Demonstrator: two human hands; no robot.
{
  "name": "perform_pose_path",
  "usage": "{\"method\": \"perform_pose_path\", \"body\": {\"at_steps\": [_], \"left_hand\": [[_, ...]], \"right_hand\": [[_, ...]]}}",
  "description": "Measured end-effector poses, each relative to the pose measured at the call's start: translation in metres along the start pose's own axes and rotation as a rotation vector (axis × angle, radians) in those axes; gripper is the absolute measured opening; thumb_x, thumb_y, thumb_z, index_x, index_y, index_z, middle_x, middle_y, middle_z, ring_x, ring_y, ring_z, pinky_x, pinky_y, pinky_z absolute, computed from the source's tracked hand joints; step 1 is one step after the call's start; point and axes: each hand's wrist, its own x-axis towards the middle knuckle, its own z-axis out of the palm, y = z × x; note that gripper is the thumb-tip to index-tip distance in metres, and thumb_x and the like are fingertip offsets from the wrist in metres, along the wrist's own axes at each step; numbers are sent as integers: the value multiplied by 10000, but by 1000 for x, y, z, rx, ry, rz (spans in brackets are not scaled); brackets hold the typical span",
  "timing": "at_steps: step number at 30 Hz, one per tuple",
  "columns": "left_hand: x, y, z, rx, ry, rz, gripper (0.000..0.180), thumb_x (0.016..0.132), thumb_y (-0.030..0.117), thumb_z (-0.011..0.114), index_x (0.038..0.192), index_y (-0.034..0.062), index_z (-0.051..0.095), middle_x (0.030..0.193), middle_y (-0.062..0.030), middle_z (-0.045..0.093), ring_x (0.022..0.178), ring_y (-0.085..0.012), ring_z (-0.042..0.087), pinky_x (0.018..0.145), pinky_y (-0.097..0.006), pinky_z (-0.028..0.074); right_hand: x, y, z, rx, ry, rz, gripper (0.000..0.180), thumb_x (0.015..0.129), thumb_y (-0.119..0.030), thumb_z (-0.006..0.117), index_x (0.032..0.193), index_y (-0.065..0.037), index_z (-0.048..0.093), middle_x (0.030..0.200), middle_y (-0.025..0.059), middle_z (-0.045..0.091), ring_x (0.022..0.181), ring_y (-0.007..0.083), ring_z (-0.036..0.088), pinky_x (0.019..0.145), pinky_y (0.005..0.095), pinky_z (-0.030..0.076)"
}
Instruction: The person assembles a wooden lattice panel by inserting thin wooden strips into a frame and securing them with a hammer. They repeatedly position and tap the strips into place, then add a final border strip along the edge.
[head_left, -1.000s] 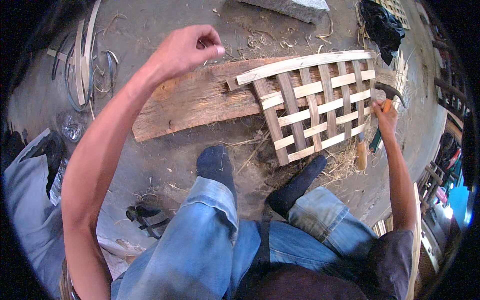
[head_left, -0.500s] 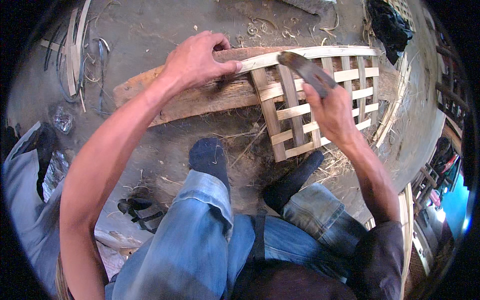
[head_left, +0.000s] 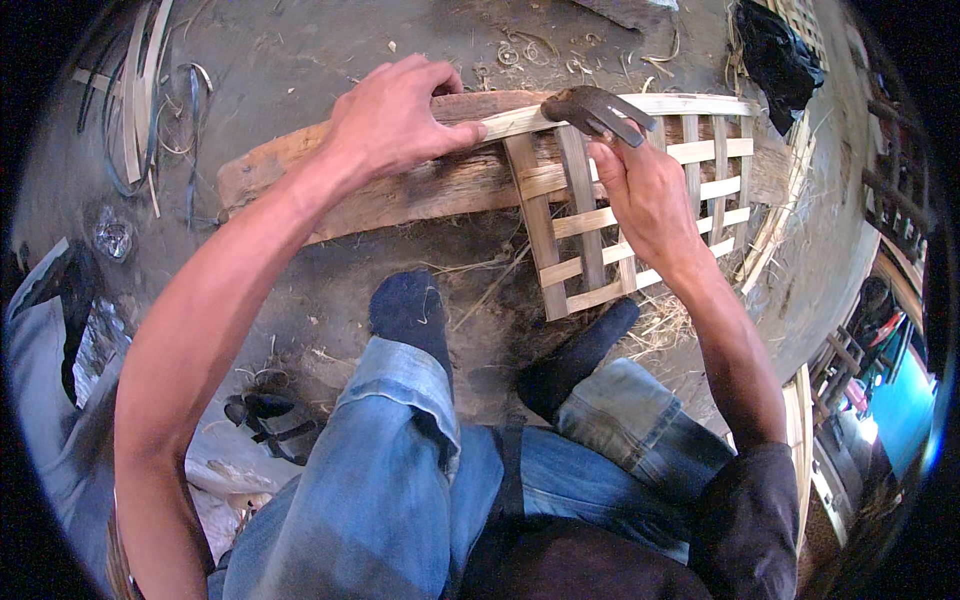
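Note:
My left hand (head_left: 385,120) is closed at the left end of a pale bamboo strip (head_left: 700,103), its thumb pressed along the strip and its fingers curled over the plank's far side. That strip runs along the upper edge of an open-weave bamboo panel (head_left: 587,218), which rests partly on a rough wooden plank (head_left: 430,200). A dark metal claw hammer (head_left: 588,106) is gripped in my right hand (head_left: 655,205); its face is at the strip, near the panel's upper left corner, with the claw pointing right. Most of the hammer's handle is hidden by my hand.
Two dark-socked feet (head_left: 410,305) are on the floor below the plank. Loose bamboo strips (head_left: 140,95) lie at the far left, a black plastic bag (head_left: 778,60) at the upper right. Sandals (head_left: 270,425) sit lower left. Shavings litter the floor around the panel.
The hammer head has swung down and slightly left onto the strip, and my right hand has tilted with it. My left hand keeps its hold in nearly the same place.

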Motion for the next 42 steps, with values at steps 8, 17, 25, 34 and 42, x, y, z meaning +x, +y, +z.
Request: {"method": "perform_pose_path", "body": {"at_steps": [8,17,25,34,42], "left_hand": [[38,-9,-15,-75,-230,48,568,791,539,683,1096,61,642,1053,-140,677,952,-277,654,842,-414,511],[98,61,-26,-50,-313,225,576,717,541,713,1023,53,695,1004,-187,704,949,-331,670,818,-422,523],[112,62,-12,18,-384,271,591,685,541,730,1028,60,703,995,-176,711,949,-327,677,810,-418,535],[61,0,-31,-199,-251,214,553,768,488,727,1084,40,655,1020,-139,697,936,-265,663,838,-386,524],[31,-13,-13,-104,-213,206,497,764,405,757,1094,47,654,1045,-141,680,975,-278,655,870,-398,513]], "right_hand": [[-11,2,12,-75,59,-21,225,975,-193,529,1062,9,579,827,247,618,734,468,597,647,539,456],[-46,4,24,124,133,93,252,1016,-244,500,1026,-1,564,703,107,564,613,230,565,565,359,443],[-47,-7,32,135,182,41,307,1007,-277,507,1023,17,594,706,163,553,625,325,546,613,433,429],[-43,-3,21,128,170,19,210,973,-189,548,1073,-8,592,786,168,599,701,352,589,652,447,465],[-22,-8,13,134,104,16,355,1037,-320,463,1108,14,560,656,81,540,591,170,559,558,351,441]]}}
